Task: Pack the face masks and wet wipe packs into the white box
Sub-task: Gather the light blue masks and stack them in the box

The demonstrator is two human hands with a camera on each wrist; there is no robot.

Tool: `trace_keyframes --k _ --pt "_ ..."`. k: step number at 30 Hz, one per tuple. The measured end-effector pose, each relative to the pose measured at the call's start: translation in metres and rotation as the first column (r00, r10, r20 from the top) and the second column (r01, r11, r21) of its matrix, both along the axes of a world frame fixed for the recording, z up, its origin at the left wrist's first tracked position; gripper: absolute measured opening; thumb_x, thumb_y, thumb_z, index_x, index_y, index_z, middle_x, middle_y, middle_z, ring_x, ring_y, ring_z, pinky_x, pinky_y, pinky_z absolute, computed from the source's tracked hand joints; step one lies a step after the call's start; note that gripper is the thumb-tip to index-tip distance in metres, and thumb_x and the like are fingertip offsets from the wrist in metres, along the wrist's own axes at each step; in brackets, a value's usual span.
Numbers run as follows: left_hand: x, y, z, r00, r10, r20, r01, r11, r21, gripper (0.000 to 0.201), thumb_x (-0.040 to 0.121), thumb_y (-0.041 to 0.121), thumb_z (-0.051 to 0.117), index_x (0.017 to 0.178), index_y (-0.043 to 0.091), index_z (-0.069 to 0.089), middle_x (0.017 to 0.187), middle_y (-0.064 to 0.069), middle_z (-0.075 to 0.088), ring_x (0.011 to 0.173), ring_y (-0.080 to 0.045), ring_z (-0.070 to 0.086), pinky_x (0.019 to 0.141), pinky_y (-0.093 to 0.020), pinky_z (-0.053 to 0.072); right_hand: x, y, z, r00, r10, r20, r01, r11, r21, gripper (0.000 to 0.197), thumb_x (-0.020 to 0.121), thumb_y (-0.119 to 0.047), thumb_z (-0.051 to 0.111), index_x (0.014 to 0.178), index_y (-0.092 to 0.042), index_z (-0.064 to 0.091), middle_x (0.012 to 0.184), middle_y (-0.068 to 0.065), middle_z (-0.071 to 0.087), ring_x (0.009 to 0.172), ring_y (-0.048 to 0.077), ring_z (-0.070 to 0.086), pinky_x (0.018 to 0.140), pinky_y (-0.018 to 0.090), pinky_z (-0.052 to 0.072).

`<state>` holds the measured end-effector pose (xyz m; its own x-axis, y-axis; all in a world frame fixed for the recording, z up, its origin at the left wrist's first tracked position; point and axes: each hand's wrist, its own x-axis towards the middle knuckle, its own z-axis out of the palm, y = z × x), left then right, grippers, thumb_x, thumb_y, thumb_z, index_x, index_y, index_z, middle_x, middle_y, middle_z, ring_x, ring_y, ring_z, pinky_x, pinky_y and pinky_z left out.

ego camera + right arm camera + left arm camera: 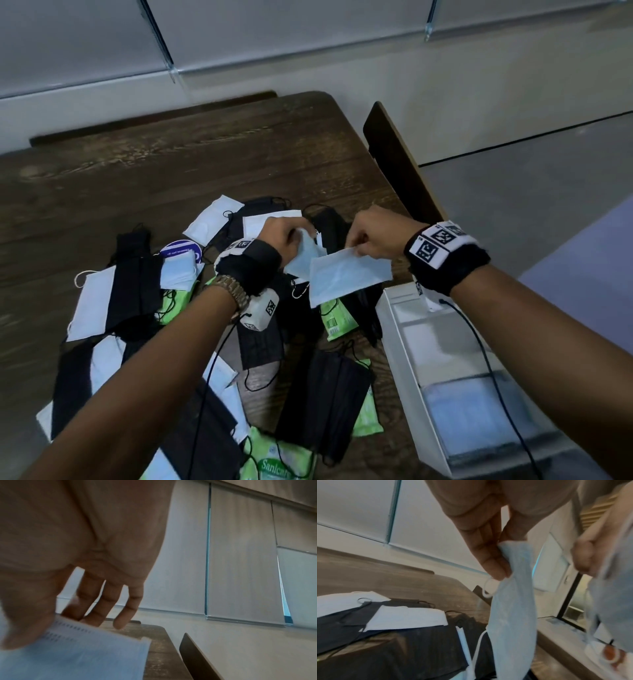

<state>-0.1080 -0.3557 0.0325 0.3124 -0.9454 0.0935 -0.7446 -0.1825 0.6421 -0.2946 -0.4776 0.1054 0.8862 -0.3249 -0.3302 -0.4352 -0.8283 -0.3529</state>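
Face masks: L hand pinches one pale-blue mask by its top edge, R hand pinches another, both held above the pile w/ the white box at 4 o'clock. Risk: dangling ear loops may snag the pile, dragging others. Box contents blurred; wipe packs mostly buried.

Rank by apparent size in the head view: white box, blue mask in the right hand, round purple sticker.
1. White box, largest, though nearest the camera.
2. Blue mask held by the right hand.
3. Purple sticker, smallest, partly covered.
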Motion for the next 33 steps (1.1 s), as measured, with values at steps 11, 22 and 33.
trace_keyframes --k 11,22,33 --pt "-0.082 0.046 0.077 0.976 -0.063 -0.21 0.032 0.988 -0.149 0.019 0.079 0.03 0.077 0.085 0.017 0.065 0.08 0.012 0.065 0.067 0.007 0.055 0.063 -0.015 0.043 -0.053 0.039 0.002 0.846 -0.337 0.413 0.302 0.941 0.15 0.01 0.077 -0.017 0.084 0.083 -0.018 0.075 0.077 -0.003 0.071 0.07 0.01 0.067 0.072 0.035 0.058" --pt "-0.17 0.038 0.05 0.913 -0.104 -0.395 -0.027 0.95 -0.312 0.03 0.08 0.012 0.074 0.106 0.009 0.058 0.1 0.005 0.061 0.087 -0.003 0.057 0.078 -0.014 0.044 -0.182 0.031 -0.001 0.92 -0.364 0.144 0.295 0.887 0.356 0.028 0.076 -0.029 0.085 0.087 -0.009 0.069 0.081 0.003 0.067 0.07 0.009 0.058 0.064 0.025 0.044" --pt "-0.288 0.024 -0.032 0.929 -0.368 0.023 0.311 0.816 0.486 0.024 0.08 0.015 0.066 0.104 0.014 0.067 0.108 -0.01 0.066 0.099 -0.029 0.063 0.081 -0.03 0.05 -0.274 0.023 -0.078 0.805 -0.445 -0.393 0.497 0.867 0.038 0.043 0.07 -0.019 0.088 0.07 -0.028 0.047 0.074 -0.011 0.047 0.071 0.019 0.054 0.058 0.025 0.041"
